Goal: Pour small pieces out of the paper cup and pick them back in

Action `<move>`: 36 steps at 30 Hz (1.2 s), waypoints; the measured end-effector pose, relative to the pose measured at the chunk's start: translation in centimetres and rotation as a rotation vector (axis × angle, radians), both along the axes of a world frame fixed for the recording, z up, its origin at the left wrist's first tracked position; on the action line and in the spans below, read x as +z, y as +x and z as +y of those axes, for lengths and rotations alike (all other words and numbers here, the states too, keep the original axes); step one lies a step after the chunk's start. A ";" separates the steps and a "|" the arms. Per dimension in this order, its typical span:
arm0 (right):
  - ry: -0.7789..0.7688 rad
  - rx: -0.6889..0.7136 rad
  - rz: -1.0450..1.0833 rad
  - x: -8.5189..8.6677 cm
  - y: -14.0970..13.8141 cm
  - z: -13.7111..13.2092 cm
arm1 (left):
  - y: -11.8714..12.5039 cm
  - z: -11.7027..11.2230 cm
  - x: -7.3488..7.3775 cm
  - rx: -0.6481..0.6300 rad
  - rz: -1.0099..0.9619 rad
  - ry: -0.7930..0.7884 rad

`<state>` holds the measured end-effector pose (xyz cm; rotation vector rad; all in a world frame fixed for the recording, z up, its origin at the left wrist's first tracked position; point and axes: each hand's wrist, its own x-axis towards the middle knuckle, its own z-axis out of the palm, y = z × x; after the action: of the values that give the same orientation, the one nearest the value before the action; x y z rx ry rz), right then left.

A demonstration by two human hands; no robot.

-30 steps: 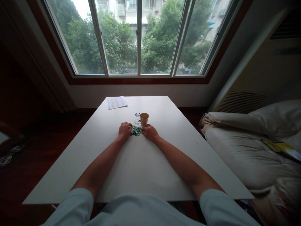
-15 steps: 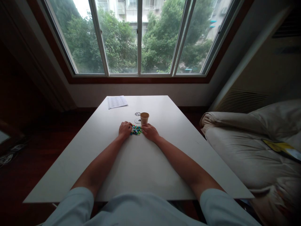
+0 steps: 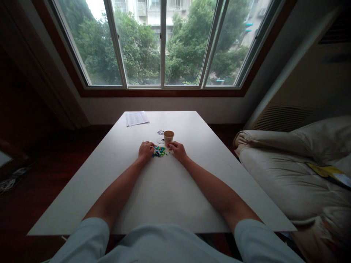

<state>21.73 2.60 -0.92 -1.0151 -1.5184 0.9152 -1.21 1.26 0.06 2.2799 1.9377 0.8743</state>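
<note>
Green, blue and yellow small pieces (image 3: 158,152) lie heaped; bare left hand (image 3: 146,150) at nine o'clock, bare right hand (image 3: 178,150) at three, tan round cup (image 3: 168,137) at one; cannot tell either grip.

Two hands, one cup, one heap of bright bits too many to count.
Taking the pile of small coloured pieces (image 3: 159,151) as the dial's centre and the window side as twelve, I count one left hand (image 3: 146,150) at nine and one right hand (image 3: 178,150) at three; one paper cup (image 3: 168,138) at one; two round shapes (image 3: 160,133) at twelve; one set of papers (image 3: 137,118) at eleven, its sheets too close to number; one white table (image 3: 164,190) under all these; one window (image 3: 142,51) at twelve, four panes across; one sofa (image 3: 274,164) near three, with one yellow-and-black item (image 3: 326,172) on it.
</note>
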 end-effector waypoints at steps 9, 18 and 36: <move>-0.327 0.007 0.456 0.9 0.7 0.6 | 0.0 -0.2 0.2 0.010 -0.007 -0.021; -0.320 0.001 0.554 1.4 1.5 0.5 | 0.1 -0.2 0.2 0.011 -0.011 -0.018; -0.182 0.019 0.490 4.8 1.2 0.6 | 0.0 -0.2 -0.1 -0.005 -0.015 -0.026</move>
<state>22.98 3.23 3.84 -0.8249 -1.0489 1.2290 -1.20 1.08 -0.02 2.2560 1.9254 0.8574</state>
